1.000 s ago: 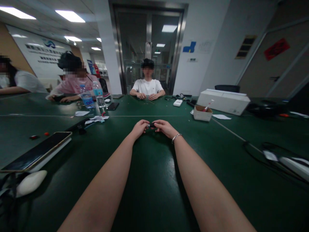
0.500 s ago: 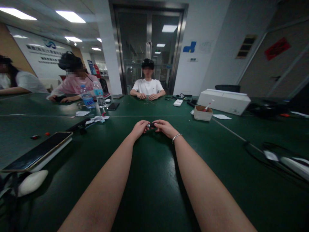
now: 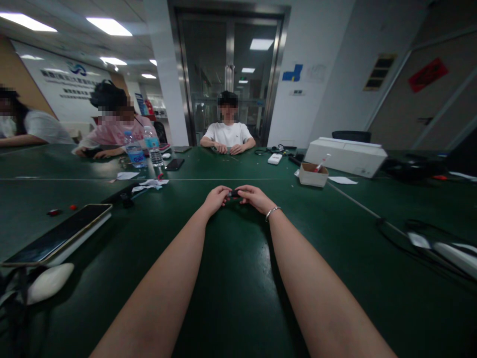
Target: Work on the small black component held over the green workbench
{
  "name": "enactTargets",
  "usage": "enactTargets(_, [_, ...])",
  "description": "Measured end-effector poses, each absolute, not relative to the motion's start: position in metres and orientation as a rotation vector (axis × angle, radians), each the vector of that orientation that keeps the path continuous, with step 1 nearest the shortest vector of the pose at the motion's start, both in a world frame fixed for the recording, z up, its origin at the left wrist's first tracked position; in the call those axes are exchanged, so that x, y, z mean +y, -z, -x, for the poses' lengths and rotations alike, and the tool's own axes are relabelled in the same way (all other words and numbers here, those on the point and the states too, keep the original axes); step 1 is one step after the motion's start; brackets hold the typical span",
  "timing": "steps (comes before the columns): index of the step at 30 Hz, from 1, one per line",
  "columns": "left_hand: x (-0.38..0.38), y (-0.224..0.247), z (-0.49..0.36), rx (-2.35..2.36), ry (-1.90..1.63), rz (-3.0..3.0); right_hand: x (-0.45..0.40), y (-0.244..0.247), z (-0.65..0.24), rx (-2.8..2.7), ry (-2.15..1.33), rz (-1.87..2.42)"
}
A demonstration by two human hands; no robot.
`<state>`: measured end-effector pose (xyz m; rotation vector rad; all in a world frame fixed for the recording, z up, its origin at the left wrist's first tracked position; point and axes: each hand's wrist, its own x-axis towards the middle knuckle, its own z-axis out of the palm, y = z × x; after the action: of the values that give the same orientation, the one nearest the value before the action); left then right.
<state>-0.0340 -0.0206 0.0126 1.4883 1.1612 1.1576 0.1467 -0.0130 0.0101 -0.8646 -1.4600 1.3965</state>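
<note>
Both arms stretch forward over the green table [image 3: 231, 278]. Between my hands is a small black stick with a silvery left end [image 3: 234, 194], about a finger long; it is too small to name its kind. The fingers of my left hand [image 3: 217, 200] pinch the silvery end. On the black end, the thumb and fingers of my right hand [image 3: 255, 198] are closed; a silver bangle [image 3: 273, 213] circles that wrist. Fingertips hide both ends of the stick. It is held roughly level, a little above or at the tabletop; I cannot tell which.
Left of my arms lie a phone on a white box [image 3: 63, 233], a white mouse-shaped thing [image 3: 51, 283] and crumpled paper [image 3: 151, 184]. Two water bottles [image 3: 152, 146] stand farther back. A small open box [image 3: 313, 175] and cables are to the right. Several people sit around the table.
Almost nothing differs. The stick looks very slightly turned or shifted between my fingers, while both arms stay in place.
</note>
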Motion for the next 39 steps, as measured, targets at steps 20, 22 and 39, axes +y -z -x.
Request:
enactTargets(20, [-0.0206, -0.0122, 0.0344, 1.167, -1.143, -1.515, -0.0149, -0.0121, -0.1458, -1.431, -1.406, 0.878])
enactTargets(22, [-0.0202, -0.0118, 0.0349, 1.163, -1.130, -1.539, -0.0147, -0.0121, -0.1458, -1.433, -1.408, 0.881])
enactTargets(39, [-0.0207, -0.0124, 0.0352, 1.132, -1.141, -1.500, -0.0123, -0.0102, -0.1463, -1.441, -1.391, 0.868])
